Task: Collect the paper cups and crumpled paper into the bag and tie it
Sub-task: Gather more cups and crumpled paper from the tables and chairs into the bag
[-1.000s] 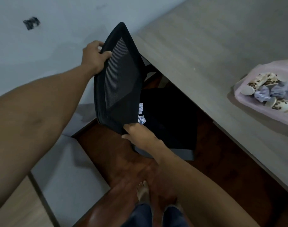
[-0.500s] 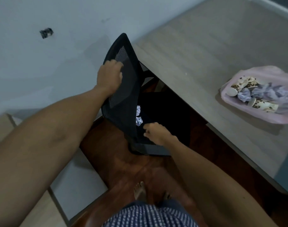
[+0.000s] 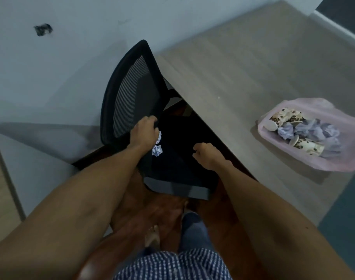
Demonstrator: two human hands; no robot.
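Two small crumpled paper balls [image 3: 157,150] lie on the black chair seat [image 3: 178,164], close to the backrest. My left hand [image 3: 145,132] reaches down along the lower backrest, fingers curled at its inner edge, and the upper ball [image 3: 159,136] touches its thumb side. Whether it grips anything is hidden. My right hand [image 3: 204,156] hovers over the seat's right part, fingers curled loosely and holding nothing. The pink plastic bag [image 3: 334,166] lies open on the desk to the right, holding spotted paper cups [image 3: 307,146] and crumpled paper [image 3: 313,131].
The black mesh office chair [image 3: 130,93] is pushed against the grey desk's [image 3: 243,77] left edge. A pale wall stands behind the chair. My bare feet are on the dark wooden floor [image 3: 162,215] below. A light cabinet panel is at the lower left.
My left hand slid from the top of the backrest down to its lower edge beside the paper balls. My right hand moved right across the seat. The view shifted toward the desk.
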